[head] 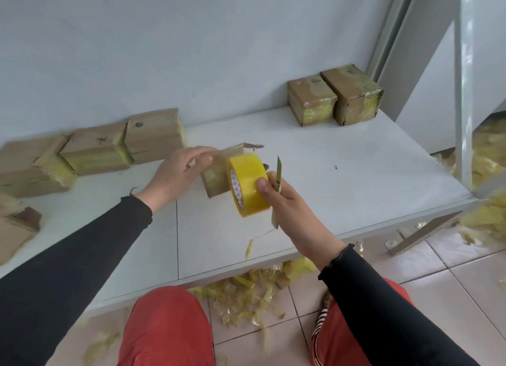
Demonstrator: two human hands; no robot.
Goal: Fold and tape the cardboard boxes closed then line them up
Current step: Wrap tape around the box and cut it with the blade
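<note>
Head view | left hand (178, 174) flat on box (216, 174) | right hand (290, 209) grips tape roll (247, 183), knife (278, 179)

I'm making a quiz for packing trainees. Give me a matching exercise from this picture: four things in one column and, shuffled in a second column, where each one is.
Things:
1. roll of yellow tape
2. utility knife
3. box being taped
4. pair of taped boxes

Places:
A. under the left hand, mid-table
B. far right of the table, by the wall
C. in the right hand, blade pointing up
D. in the right hand, against the box's side

Pairs: 1-D, 2-C, 3-A, 4-B
</note>
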